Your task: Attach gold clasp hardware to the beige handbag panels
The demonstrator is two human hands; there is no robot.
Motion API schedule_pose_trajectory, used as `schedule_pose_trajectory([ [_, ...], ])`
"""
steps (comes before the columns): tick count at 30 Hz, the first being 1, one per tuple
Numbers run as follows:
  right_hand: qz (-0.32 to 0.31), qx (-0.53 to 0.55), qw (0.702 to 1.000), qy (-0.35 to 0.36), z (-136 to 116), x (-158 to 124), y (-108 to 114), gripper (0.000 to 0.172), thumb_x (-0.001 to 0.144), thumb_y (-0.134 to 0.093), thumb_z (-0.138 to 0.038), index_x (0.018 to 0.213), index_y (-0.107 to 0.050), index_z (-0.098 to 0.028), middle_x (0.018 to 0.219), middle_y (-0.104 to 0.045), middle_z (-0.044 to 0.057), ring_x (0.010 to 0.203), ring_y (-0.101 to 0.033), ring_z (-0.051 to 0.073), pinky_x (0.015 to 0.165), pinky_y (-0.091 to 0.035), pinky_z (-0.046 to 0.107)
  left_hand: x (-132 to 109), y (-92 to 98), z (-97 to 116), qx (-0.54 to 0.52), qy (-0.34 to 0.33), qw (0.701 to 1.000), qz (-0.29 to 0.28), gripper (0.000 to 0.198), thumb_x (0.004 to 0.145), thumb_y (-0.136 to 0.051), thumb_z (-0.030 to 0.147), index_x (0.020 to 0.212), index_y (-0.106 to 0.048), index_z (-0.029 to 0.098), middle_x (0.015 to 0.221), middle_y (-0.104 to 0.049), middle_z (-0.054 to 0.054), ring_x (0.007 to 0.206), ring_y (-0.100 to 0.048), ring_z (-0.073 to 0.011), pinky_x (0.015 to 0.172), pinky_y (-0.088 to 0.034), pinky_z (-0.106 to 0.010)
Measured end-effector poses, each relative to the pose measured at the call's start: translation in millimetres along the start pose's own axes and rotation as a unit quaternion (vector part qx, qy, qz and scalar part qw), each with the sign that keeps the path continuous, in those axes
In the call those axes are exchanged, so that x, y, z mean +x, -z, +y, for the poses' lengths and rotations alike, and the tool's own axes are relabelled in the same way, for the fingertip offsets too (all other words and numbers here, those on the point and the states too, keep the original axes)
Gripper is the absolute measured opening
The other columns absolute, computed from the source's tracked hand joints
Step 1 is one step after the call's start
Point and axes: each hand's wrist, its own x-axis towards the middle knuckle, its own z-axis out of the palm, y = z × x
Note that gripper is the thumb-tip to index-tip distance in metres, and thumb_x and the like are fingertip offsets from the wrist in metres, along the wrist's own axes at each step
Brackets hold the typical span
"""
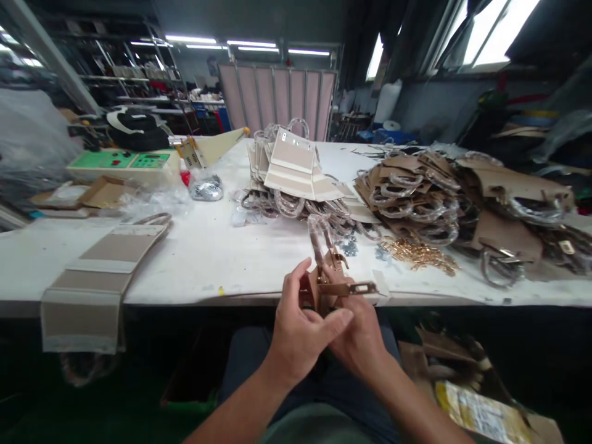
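Observation:
At the table's front edge, my left hand (298,327) and my right hand (361,330) are together around a brown bag piece (316,288). Its plastic-wrapped handle (317,239) points away from me, and a strap with a metal slot plate (362,288) sticks out to the right. My left fingers curl round the piece's left side, the thumb reaching across towards my right hand. My right fingers grip it from the right and are partly hidden. Just beyond lie a stack of beige panels (290,161) with wrapped handles and a pile of small gold metal parts (420,253).
Brown pieces with wrapped handles (411,191) are heaped at the right of the white table (198,253). A beige panel (87,290) hangs over the front edge at left. Behind it are a cardboard box (104,192), a green-faced machine (120,160) and a bag of metal parts (206,187).

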Motion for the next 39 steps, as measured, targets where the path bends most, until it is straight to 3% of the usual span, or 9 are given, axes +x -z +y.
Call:
schedule_pose_trajectory([
  [5,0.077,0.025,0.997,0.002,-24,17,47,0.041,0.09,-0.076,-0.035,0.131,-0.074,-0.034,0.115,-0.08,0.007,0.103,-0.075,0.032,0.095,-0.062,0.052,-22,2.8,21,-0.048,-0.128,0.985,-0.11,0.072,0.098,-0.066,0.041,0.163,-0.036,0.032,0.16,-0.049,-0.012,0.141,-0.055,-0.0332,0.115,-0.051,-0.046],
  [10,0.051,0.117,0.992,0.015,-24,36,123,0.031,0.085,-0.086,-0.039,0.115,-0.082,-0.033,0.115,-0.081,0.005,0.104,-0.076,0.032,0.092,-0.064,0.045,9,20.4,39,0.079,-0.302,0.948,0.055,0.06,0.097,-0.069,0.032,0.153,-0.047,0.032,0.159,-0.046,-0.011,0.143,-0.051,-0.0309,0.117,-0.049,-0.047],
  [13,0.0,0.177,0.984,0.001,-25,53,171,0.029,0.083,-0.088,-0.043,0.111,-0.084,-0.035,0.108,-0.081,0.004,0.098,-0.077,0.03,0.084,-0.065,0.04,41,41.8,56,0.055,-0.313,0.944,0.093,0.069,0.094,-0.073,0.04,0.156,-0.045,0.03,0.163,-0.044,-0.012,0.148,-0.047,-0.0319,0.121,-0.045,-0.049],
  [17,-0.099,0.222,0.969,-0.035,-38,81,202,0.034,0.078,-0.089,-0.054,0.099,-0.086,-0.027,0.091,-0.081,0.008,0.078,-0.076,0.03,0.062,-0.062,0.034,62,64.5,74,-0.085,-0.251,0.964,-0.023,0.071,0.09,-0.074,0.059,0.15,-0.057,0.026,0.159,-0.054,-0.014,0.147,-0.049,-0.0359,0.122,-0.043,-0.053],
  [21,-0.227,0.19,0.951,-0.093,-40,104,188,0.042,0.078,-0.089,-0.054,0.103,-0.086,-0.022,0.089,-0.08,0.008,0.069,-0.073,0.026,0.056,-0.058,0.031,46,64.3,54,-0.188,-0.086,0.958,-0.199,0.085,0.074,-0.084,0.069,0.144,-0.066,0.024,0.136,-0.071,-0.018,0.124,-0.068,-0.0401,0.11,-0.052,-0.055],
  [24,-0.346,0.144,0.922,-0.094,-19,111,157,0.042,0.087,-0.083,-0.051,0.115,-0.084,-0.02,0.102,-0.081,0.009,0.086,-0.075,0.027,0.071,-0.062,0.033,24,52.1,8,-0.223,0.04,0.943,-0.243,0.076,0.069,-0.094,0.054,0.136,-0.072,0.025,0.131,-0.074,-0.016,0.117,-0.071,-0.0358,0.1,-0.057,-0.046],
  [28,-0.459,0.132,0.873,-0.104,26,109,107,0.04,0.094,-0.074,-0.051,0.118,-0.082,-0.02,0.107,-0.081,0.007,0.099,-0.074,0.028,0.089,-0.06,0.037,-5,34.8,-68,-0.24,0.167,0.936,-0.194,0.061,0.07,-0.095,0.044,0.123,-0.079,0.02,0.117,-0.079,-0.014,0.104,-0.075,-0.0304,0.091,-0.058,-0.038],
  [32,-0.498,0.138,0.848,-0.122,62,109,61,0.039,0.092,-0.073,-0.052,0.109,-0.084,-0.019,0.102,-0.082,0.005,0.095,-0.074,0.027,0.087,-0.058,0.036,-20,25.8,-122,-0.251,0.25,0.926,-0.129,0.061,0.062,-0.099,0.046,0.112,-0.082,0.015,0.105,-0.081,-0.014,0.091,-0.077,-0.0276,0.085,-0.059,-0.036],
  [39,-0.485,0.065,0.869,-0.08,97,140,23,0.029,0.091,-0.07,-0.042,0.106,-0.084,-0.021,0.1,-0.082,0.002,0.092,-0.073,0.025,0.085,-0.054,0.034,3,19.5,-149,-0.249,0.283,0.924,-0.06,0.057,0.066,-0.095,0.052,0.104,-0.083,0.012,0.094,-0.082,-0.014,0.078,-0.075,-0.0237,0.076,-0.059,-0.033],
])
